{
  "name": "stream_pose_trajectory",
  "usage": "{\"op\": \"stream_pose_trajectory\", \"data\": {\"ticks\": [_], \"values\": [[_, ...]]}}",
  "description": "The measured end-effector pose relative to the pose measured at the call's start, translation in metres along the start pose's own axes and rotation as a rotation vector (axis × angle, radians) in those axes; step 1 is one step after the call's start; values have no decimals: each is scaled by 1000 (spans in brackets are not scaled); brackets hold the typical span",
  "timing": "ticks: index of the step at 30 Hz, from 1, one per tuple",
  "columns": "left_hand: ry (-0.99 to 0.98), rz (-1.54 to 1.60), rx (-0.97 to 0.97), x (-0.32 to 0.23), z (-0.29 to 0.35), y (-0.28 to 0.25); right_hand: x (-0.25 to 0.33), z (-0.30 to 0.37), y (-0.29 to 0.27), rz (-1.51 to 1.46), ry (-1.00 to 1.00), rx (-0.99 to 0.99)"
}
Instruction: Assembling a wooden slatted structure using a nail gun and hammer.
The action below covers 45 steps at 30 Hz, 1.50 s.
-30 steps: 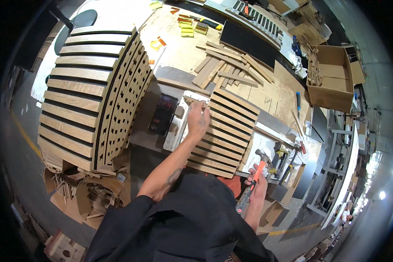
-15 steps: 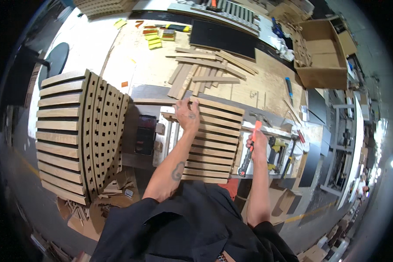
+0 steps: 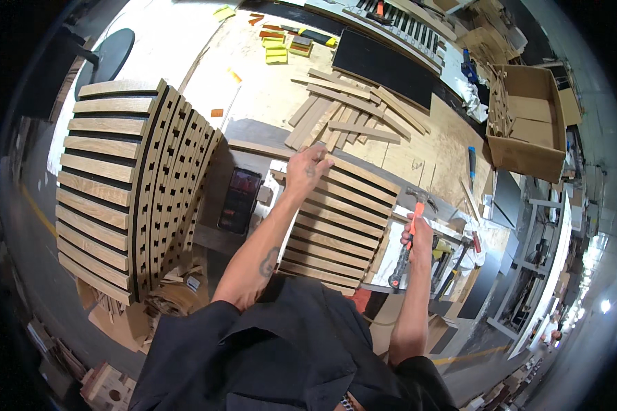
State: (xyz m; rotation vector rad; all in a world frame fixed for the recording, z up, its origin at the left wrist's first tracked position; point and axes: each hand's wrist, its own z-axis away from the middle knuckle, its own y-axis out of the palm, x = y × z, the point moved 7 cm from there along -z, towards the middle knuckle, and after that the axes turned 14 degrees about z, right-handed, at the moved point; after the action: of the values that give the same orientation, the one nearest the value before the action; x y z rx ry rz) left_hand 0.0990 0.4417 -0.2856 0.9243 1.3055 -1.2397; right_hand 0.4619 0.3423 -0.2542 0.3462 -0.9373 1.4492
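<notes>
A slatted wooden panel [image 3: 349, 229] with dark gaps between its slats lies on the bench in front of me. My left hand [image 3: 307, 171] is at its far left corner, fingers curled over the end of the top slat. Just past the panel's right side, my right hand [image 3: 418, 236] grips a hammer [image 3: 411, 241] with an orange and black handle. The hammer's metal head points away from me and is apart from the panel. Beyond the left hand lies a loose pile of thin wooden strips [image 3: 349, 109].
Stacked slatted panels [image 3: 103, 181] stand at the left. A dark case [image 3: 241, 198] sits beside the work. Yellow blocks [image 3: 275, 51] and a black board [image 3: 385, 67] lie farther back. An open cardboard box [image 3: 528, 127] is at the far right, with a blue-handled tool [image 3: 472, 163] nearby.
The whole view has turned a little, so the bench appears shifted right and tilted. Both hands keep nearly the same places relative to the panel, and the hammer is still held.
</notes>
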Motion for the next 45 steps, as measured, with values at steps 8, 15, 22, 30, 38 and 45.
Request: {"op": "stream_pose_trajectory", "data": {"ticks": [8,15,22,30,38,45], "values": [[9,-9,86,-3,-8,1,54,19,29,369,-179,47],[-205,74,8,15,-11,-4,166,-32,128,1063,-643,181],[-208,89,-6,18,-12,-2,197,-25,188,1198,-481,463],[-193,66,-19,19,-11,-5,196,-37,194,1228,-482,411],[-151,79,62,13,-9,-3,181,-25,171,938,-489,335],[-17,-51,200,-3,-13,7,88,-7,65,298,-238,91]]}}
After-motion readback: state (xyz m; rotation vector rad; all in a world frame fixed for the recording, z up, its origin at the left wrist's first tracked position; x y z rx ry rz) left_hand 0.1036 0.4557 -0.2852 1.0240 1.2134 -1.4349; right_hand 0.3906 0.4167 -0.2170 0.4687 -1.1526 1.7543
